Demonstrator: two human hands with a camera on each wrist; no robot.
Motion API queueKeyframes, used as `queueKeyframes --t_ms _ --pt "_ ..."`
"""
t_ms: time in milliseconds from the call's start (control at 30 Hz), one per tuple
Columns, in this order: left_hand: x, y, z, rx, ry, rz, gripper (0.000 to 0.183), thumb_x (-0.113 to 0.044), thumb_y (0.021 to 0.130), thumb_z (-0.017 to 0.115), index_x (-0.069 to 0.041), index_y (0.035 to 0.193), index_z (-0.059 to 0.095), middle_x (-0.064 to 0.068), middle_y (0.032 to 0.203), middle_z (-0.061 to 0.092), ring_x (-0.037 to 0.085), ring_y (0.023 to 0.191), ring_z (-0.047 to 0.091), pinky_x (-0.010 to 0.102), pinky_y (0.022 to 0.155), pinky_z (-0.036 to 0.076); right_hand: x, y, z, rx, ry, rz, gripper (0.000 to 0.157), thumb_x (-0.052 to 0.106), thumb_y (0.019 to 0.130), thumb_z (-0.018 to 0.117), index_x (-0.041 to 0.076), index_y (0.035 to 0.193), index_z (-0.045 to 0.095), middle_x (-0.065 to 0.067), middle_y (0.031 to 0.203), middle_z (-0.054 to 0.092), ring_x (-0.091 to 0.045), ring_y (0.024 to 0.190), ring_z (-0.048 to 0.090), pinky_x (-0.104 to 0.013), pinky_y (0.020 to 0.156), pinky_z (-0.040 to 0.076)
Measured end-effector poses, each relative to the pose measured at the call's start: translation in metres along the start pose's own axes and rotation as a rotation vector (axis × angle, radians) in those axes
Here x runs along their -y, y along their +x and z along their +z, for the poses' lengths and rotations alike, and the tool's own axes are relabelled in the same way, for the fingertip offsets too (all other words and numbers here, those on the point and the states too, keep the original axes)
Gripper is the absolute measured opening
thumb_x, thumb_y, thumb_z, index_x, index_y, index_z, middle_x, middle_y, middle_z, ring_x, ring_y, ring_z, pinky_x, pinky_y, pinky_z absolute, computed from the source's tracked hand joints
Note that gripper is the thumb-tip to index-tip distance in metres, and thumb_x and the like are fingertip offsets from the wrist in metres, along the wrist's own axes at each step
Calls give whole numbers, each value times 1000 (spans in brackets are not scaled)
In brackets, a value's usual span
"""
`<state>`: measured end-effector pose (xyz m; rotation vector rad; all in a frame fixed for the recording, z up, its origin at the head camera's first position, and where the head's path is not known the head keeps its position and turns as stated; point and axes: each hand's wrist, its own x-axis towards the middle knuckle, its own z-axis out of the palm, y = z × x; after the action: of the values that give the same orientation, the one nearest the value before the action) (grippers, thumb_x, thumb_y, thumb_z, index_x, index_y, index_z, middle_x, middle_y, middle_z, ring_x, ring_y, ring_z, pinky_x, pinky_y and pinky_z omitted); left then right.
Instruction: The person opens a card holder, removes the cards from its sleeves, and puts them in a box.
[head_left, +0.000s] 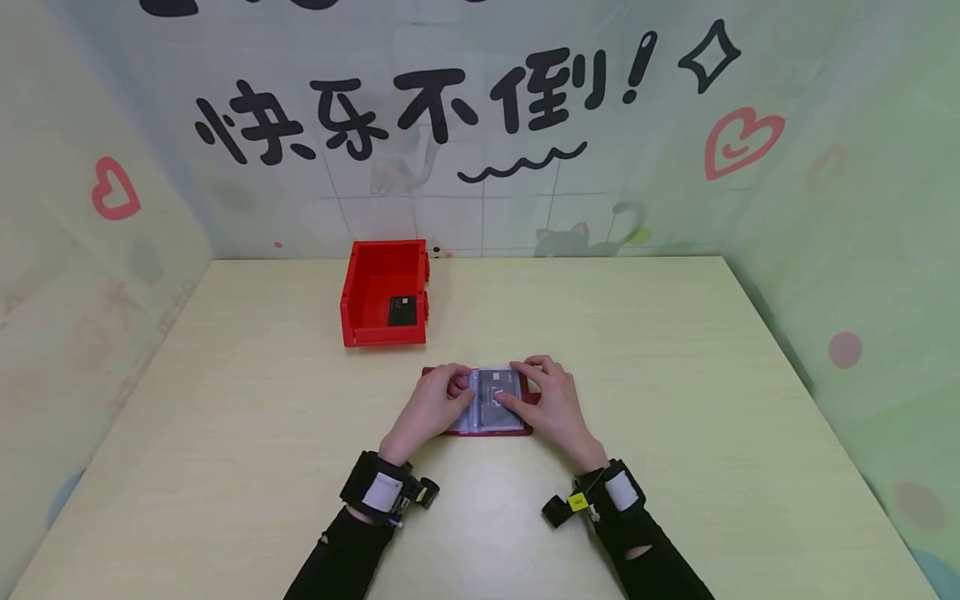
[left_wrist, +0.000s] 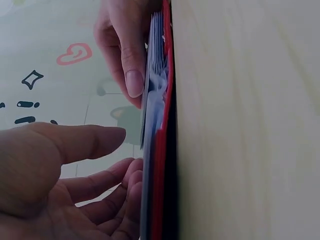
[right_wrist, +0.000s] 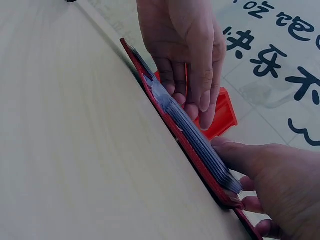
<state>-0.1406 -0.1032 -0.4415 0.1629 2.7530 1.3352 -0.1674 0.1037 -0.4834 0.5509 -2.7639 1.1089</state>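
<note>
A card holder (head_left: 472, 423) with a red cover lies spread flat on the table. Clear plastic sleeves (right_wrist: 200, 145) form a stack on its right side, and a grey card (head_left: 491, 385) shows on top. My right hand (head_left: 551, 404) holds that side: the thumb presses on the card and the other fingers are at the outer edge. Over the left side is my left hand (head_left: 438, 400), thumb and fingers apart and loosely bent. Nothing shows between them in the left wrist view. Whether its fingertips touch the sleeves is hard to tell.
Behind the card holder, to the left, a red plastic bin (head_left: 384, 335) stands on the light wooden table (head_left: 637, 333). A small black card-like thing (head_left: 402, 311) lies in it. A printed cloth backdrop (head_left: 465, 183) borders the table at the back and sides.
</note>
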Motion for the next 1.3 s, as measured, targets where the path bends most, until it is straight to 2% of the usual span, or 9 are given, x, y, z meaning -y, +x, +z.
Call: queueKeyframes --t_ms 200,467,867,1100,1300 --pt "3 0 1 6 17 -12 27 -8 94 67 1 120 66 13 99 62 21 90 55 33 82 50 0 0 1 -1 -13 -26 53 37 82 82 9 126 70 -13 121 60 -33 111 56 -48 95 38" --pt "8 0 1 0 41 -1 27 -5 91 70 1 117 68 13 98 62 21 90 54 31 80 46 -3 0 2 29 -25 -40 51 37 84 80 12 128 70 -11 121 60 -33 113 54 -45 93 36" --pt "1 -3 4 1 81 -33 33 -3 90 71 0 123 67 12 99 60 22 93 52 32 82 44 -3 -1 2 26 -20 -34 51 37 84 80 12 128 69 -12 123 61 -33 114 52 -47 94 36" --pt "2 -2 6 4 53 -44 33 -3 91 70 0 123 67 13 103 62 23 94 53 34 84 46 -3 -1 2 26 -18 -29 52 37 83 81 12 128 69 -13 123 61 -34 114 52 -46 94 36" --pt "8 -1 6 -7 3 -29 28 -6 93 68 0 120 69 12 100 63 22 92 52 30 81 44 -2 -1 2 29 -31 -25 53 37 83 81 12 128 69 -13 123 60 -35 113 53 -46 94 36"
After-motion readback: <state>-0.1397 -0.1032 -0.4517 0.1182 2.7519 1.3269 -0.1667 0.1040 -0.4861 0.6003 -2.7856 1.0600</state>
